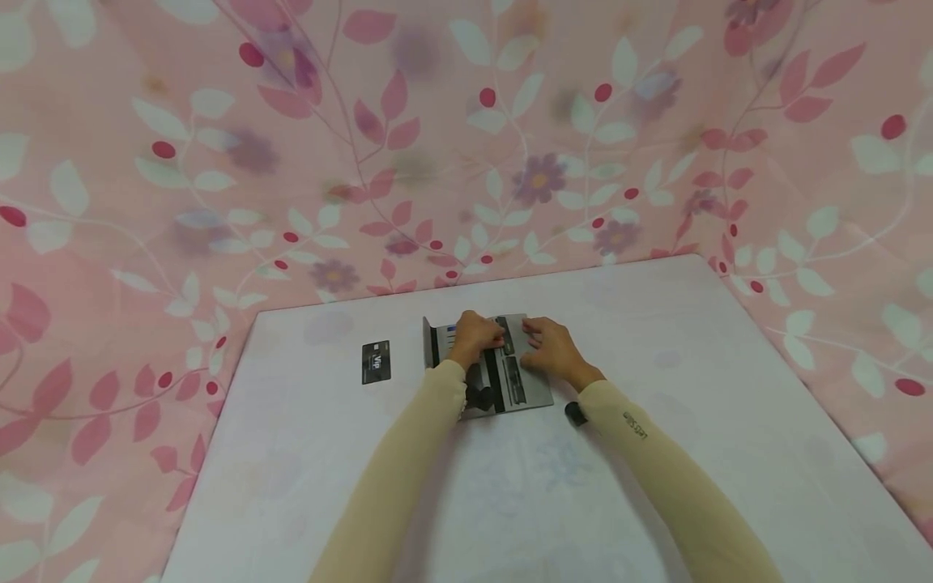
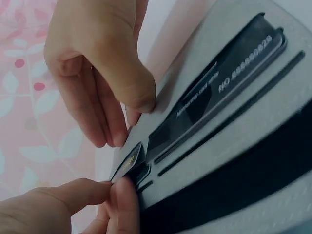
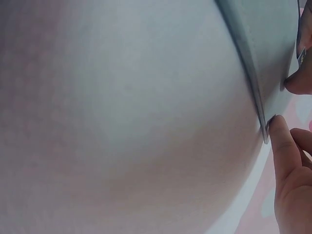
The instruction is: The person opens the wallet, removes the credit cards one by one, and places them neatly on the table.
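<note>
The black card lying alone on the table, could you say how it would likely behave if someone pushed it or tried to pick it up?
The black card looks thin and flat, so it would probably slide rather than roll. Lying flush on the table, it may be awkward to lift by an edge.

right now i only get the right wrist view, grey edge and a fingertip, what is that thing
Observer: A grey card holder lying open on the table.
Operator: is the other hand on it too
Observer: Yes, the left hand pinches a dark card at its slot end.
Operator: any cards outside it
Observer: One black card lies apart on the table, on the left hand's side.
Operator: where's my right hand sitting
Observer: The right hand rests on the holder's far right part.
</note>
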Available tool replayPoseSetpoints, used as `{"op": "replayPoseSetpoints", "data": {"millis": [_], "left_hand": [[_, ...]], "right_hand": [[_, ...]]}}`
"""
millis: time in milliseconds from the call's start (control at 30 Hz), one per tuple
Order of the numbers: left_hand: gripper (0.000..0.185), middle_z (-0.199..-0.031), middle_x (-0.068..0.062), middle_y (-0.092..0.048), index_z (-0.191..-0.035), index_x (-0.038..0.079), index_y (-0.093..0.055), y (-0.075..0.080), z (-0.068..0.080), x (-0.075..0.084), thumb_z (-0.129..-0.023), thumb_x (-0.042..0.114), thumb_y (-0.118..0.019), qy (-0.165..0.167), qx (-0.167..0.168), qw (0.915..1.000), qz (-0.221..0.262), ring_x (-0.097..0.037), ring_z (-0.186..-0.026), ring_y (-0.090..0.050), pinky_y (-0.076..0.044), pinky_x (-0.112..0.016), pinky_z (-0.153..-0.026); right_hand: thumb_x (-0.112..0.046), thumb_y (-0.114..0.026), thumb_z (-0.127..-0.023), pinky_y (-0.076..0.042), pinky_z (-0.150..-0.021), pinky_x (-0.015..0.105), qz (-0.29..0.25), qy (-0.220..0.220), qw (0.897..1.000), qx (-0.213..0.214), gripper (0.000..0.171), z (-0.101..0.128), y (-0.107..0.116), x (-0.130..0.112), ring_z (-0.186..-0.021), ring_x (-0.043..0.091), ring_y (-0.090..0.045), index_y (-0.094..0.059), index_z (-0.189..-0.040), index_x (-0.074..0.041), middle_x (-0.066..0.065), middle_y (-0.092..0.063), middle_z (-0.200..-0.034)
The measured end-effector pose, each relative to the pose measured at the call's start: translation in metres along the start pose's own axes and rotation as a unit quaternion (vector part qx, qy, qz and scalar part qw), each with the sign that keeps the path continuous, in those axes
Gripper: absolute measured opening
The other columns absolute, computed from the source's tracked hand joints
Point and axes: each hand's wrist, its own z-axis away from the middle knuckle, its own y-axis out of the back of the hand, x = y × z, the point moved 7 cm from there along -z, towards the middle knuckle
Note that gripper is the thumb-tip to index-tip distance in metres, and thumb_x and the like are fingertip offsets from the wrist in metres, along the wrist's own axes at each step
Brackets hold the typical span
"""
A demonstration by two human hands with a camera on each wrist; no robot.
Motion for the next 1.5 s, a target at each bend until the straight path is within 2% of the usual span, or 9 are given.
{"op": "replayPoseSetpoints", "data": {"millis": [133, 300, 567, 667, 833, 933, 1200, 1367, 1500], "left_hand": [[0.014, -0.091, -0.015, -0.069, -0.094, -0.008, -0.069, 0.005, 0.0, 0.0, -0.083, 0.0, -0.068, -0.01, 0.017, 0.9995, -0.023, -0.017, -0.064, -0.07, -0.058, -0.029, -0.063], [0.009, -0.081, -0.012, -0.069, -0.088, -0.006, -0.071, 0.006, -0.001, 0.001, -0.082, 0.001, -0.069, -0.016, 0.024, 0.999, -0.034, -0.015, -0.059, -0.068, -0.059, -0.033, -0.065], [0.007, -0.076, -0.011, -0.07, -0.085, -0.005, -0.072, 0.006, 0.003, 0.001, -0.08, -0.001, -0.071, -0.022, 0.037, 0.9988, -0.023, -0.016, -0.058, -0.068, -0.059, -0.033, -0.064], [0.009, -0.079, -0.013, -0.07, -0.087, -0.006, -0.071, 0.007, 0.004, 0.002, -0.081, 0.0, -0.072, -0.022, 0.028, 0.9993, -0.012, -0.018, -0.061, -0.07, -0.059, -0.033, -0.065], [0.017, -0.079, -0.012, -0.069, -0.089, -0.004, -0.066, 0.005, 0.001, -0.002, -0.08, 0.004, -0.078, 0.018, -0.004, 0.9998, -0.008, -0.018, -0.063, -0.071, -0.058, -0.029, -0.063], [0.018, -0.083, -0.011, -0.069, -0.092, -0.005, -0.067, 0.004, 0.001, -0.005, -0.08, 0.003, -0.078, 0.03, -0.01, 0.9995, -0.008, -0.019, -0.065, -0.071, -0.058, -0.027, -0.062], [0.012, -0.084, -0.013, -0.07, -0.091, -0.006, -0.069, 0.005, 0.005, -0.004, -0.082, -0.001, -0.075, 0.018, -0.024, 0.9995, 0.012, -0.02, -0.069, -0.071, -0.059, -0.031, -0.067], [0.016, -0.088, -0.013, -0.07, -0.095, -0.006, -0.071, 0.02, 0.006, -0.007, -0.083, 0.003, -0.075, 0.015, -0.033, 0.9993, -0.007, -0.017, -0.067, -0.071, -0.059, -0.032, -0.069], [0.023, -0.095, -0.016, -0.07, -0.104, -0.01, -0.068, 0.034, 0.007, -0.01, -0.085, 0.001, -0.073, 0.026, -0.049, 0.9983, 0.014, -0.017, -0.069, -0.071, -0.058, -0.031, -0.071]], "right_hand": [[0.004, -0.075, -0.073, -0.049, -0.095, 0.035, 0.004, -0.005, 1.0, -0.003, 0.076, -0.002, -0.003, -0.001, -0.122, 0.036, -0.054, -0.042, -0.141, 0.007, 0.023, -0.05, -0.137], [0.003, -0.074, -0.073, -0.048, -0.096, 0.034, 0.017, -0.007, 1.0, -0.002, 0.077, -0.003, -0.002, -0.001, -0.122, 0.035, -0.055, -0.041, -0.142, 0.006, 0.022, -0.051, -0.137], [0.001, -0.075, -0.074, -0.048, -0.096, 0.035, 0.018, -0.006, 1.0, -0.012, 0.079, 0.0, 0.0, 0.001, -0.123, 0.035, -0.054, -0.039, -0.144, 0.005, 0.021, -0.05, -0.139], [0.001, -0.075, -0.074, -0.048, -0.097, 0.035, 0.015, 0.001, 1.0, -0.011, 0.078, -0.001, 0.0, 0.0, -0.123, 0.034, -0.054, -0.04, -0.143, 0.006, 0.022, -0.049, -0.139], [0.002, -0.076, -0.073, -0.048, -0.096, 0.036, 0.014, 0.006, 1.0, -0.009, 0.079, -0.002, -0.001, -0.001, -0.123, 0.035, -0.054, -0.039, -0.143, 0.007, 0.023, -0.049, -0.139], [0.003, -0.076, -0.072, -0.048, -0.097, 0.037, 0.01, 0.007, 1.0, -0.006, 0.08, -0.002, -0.002, -0.001, -0.123, 0.036, -0.053, -0.04, -0.143, 0.008, 0.024, -0.049, -0.139], [0.004, -0.076, -0.071, -0.047, -0.097, 0.037, 0.011, -0.006, 1.0, -0.003, 0.079, -0.002, -0.002, 0.0, -0.123, 0.037, -0.053, -0.041, -0.142, 0.006, 0.023, -0.05, -0.138], [0.003, -0.076, -0.072, -0.047, -0.098, 0.036, 0.017, -0.009, 1.0, -0.014, 0.08, -0.002, -0.005, 0.0, -0.124, 0.036, -0.052, -0.039, -0.143, 0.007, 0.024, -0.048, -0.14], [0.005, -0.075, -0.07, -0.046, -0.099, 0.036, 0.013, -0.009, 1.0, -0.008, 0.08, -0.002, -0.005, -0.002, -0.125, 0.037, -0.052, -0.04, -0.142, 0.009, 0.025, -0.048, -0.139]]}}
